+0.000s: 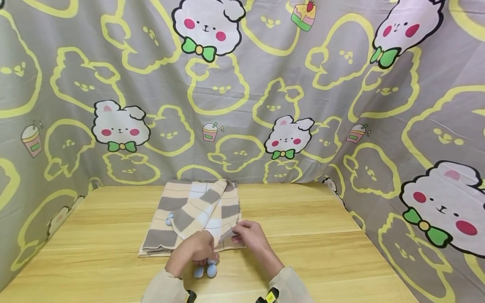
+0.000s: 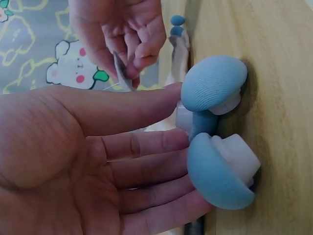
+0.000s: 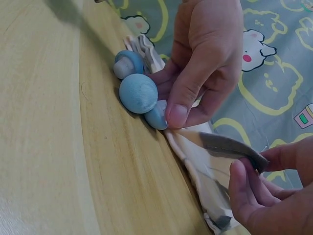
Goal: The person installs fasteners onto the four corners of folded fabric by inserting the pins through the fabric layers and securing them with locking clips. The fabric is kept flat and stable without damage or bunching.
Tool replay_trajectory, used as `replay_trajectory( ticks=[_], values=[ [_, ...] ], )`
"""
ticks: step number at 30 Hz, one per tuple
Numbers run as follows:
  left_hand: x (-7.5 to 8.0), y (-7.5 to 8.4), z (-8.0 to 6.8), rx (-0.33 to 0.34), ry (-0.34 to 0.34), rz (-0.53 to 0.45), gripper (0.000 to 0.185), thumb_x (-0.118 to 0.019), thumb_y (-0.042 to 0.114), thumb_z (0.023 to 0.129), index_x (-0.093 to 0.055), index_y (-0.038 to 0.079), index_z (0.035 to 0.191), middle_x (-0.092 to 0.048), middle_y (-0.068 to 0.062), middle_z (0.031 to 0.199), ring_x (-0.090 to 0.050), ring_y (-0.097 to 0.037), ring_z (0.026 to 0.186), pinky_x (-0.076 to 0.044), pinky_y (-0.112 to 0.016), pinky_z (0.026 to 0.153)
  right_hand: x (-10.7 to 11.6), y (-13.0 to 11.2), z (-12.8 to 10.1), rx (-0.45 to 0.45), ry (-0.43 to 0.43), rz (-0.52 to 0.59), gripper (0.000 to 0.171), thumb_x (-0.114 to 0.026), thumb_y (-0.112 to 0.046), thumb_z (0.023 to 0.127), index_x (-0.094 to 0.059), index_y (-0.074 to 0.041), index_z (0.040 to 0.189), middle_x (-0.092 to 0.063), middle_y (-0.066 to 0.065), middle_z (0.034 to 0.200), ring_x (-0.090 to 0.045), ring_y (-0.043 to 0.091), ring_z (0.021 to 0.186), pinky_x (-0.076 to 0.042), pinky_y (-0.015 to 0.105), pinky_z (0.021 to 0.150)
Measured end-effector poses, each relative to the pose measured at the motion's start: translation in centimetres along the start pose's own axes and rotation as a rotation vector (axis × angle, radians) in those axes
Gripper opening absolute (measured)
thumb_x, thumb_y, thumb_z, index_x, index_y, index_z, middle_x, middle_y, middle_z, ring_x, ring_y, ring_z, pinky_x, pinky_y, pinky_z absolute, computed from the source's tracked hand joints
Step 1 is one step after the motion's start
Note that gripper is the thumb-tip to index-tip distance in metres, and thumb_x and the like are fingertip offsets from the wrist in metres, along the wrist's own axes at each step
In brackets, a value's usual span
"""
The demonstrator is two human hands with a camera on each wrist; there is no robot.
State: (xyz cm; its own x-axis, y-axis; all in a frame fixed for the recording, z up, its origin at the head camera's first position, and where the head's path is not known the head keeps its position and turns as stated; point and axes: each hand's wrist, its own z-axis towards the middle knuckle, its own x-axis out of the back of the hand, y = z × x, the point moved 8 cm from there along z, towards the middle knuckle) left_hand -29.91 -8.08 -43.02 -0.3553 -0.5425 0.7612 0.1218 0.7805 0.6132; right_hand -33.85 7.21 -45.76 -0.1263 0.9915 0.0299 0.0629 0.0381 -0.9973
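Note:
My left hand (image 1: pixel 200 247) reaches down at the near edge of a folded checked cloth (image 1: pixel 163 204) in grey, cream and white. Its thumb and fingers pinch a light blue mushroom-shaped piece (image 3: pixel 156 118) with a white stem. Two more such pieces, one blue cap (image 2: pixel 215 83) and another tipped on its side (image 2: pixel 220 171), lie on the tabletop against that hand. To the right, my right hand (image 1: pixel 251 237) pinches a raised grey corner of the cloth (image 3: pixel 230 148) between thumb and fingers. The cloth's top layer is partly folded over diagonally.
On the cloth's left part sit two more blue mushroom-shaped pieces (image 1: pixel 169 218). Everything rests on a light wood table (image 1: pixel 303 252). A grey curtain (image 1: pixel 242 97) with cartoon prints encloses the back and sides.

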Motion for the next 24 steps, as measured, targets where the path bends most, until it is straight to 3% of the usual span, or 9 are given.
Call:
replay_trajectory(
  ticks=[5, 10, 15, 20, 24],
  values=[
    [1.0, 0.6, 0.2, -0.061, 0.082, -0.045, 0.023, -0.079, 0.008, 0.083, -0.059, 0.007, 0.070, -0.062, -0.006, 0.058, -0.058, -0.015, 0.050, -0.046, -0.027, 0.049, -0.1, 0.1, 0.0, -0.006, -0.004, 0.006, 0.016, -0.063, -0.004, 0.092, -0.067, 0.010, 0.096, -0.073, 0.014, 0.083, -0.067, 0.011, 0.064, -0.059, 0.026, 0.064],
    [2.9, 1.3, 0.6, -0.109, 0.297, -0.106, 0.016, -0.077, 0.015, 0.084, -0.063, 0.010, 0.078, -0.060, 0.001, 0.063, -0.051, -0.011, 0.055, -0.040, -0.027, 0.052, -0.1, 0.0, 0.0, -0.004, -0.015, 0.003, 0.015, -0.063, -0.005, 0.093, -0.067, 0.010, 0.096, -0.072, 0.012, 0.083, -0.068, 0.011, 0.065, -0.059, 0.026, 0.065],
    [3.8, 1.4, 0.8, -0.122, 0.458, -0.211, 0.016, -0.073, 0.017, 0.090, -0.073, 0.014, 0.106, -0.071, -0.002, 0.080, -0.063, -0.015, 0.070, -0.049, -0.033, 0.062, -0.1, -0.1, -0.1, -0.006, -0.019, 0.005, 0.018, -0.064, -0.006, 0.094, -0.067, 0.010, 0.099, -0.071, 0.010, 0.083, -0.068, 0.011, 0.066, -0.060, 0.027, 0.067],
    [3.6, 1.3, 1.2, -0.153, 0.475, -0.366, 0.013, -0.072, 0.014, 0.093, -0.077, 0.015, 0.105, -0.077, -0.005, 0.098, -0.073, -0.023, 0.091, -0.057, -0.041, 0.076, -0.2, -0.2, -0.2, 0.005, -0.023, 0.000, 0.023, -0.064, -0.006, 0.093, -0.067, 0.013, 0.105, -0.073, 0.017, 0.088, -0.068, 0.010, 0.066, -0.060, 0.027, 0.067],
    [3.3, 0.9, 1.6, -0.132, 0.448, -0.529, 0.012, -0.072, 0.008, 0.091, -0.071, 0.006, 0.103, -0.077, -0.011, 0.101, -0.074, -0.024, 0.085, -0.058, -0.038, 0.076, -0.1, -0.2, -0.2, 0.014, -0.029, -0.015, 0.023, -0.063, -0.007, 0.093, -0.068, 0.012, 0.106, -0.074, 0.022, 0.091, -0.068, 0.010, 0.066, -0.060, 0.027, 0.067]
  ],
)
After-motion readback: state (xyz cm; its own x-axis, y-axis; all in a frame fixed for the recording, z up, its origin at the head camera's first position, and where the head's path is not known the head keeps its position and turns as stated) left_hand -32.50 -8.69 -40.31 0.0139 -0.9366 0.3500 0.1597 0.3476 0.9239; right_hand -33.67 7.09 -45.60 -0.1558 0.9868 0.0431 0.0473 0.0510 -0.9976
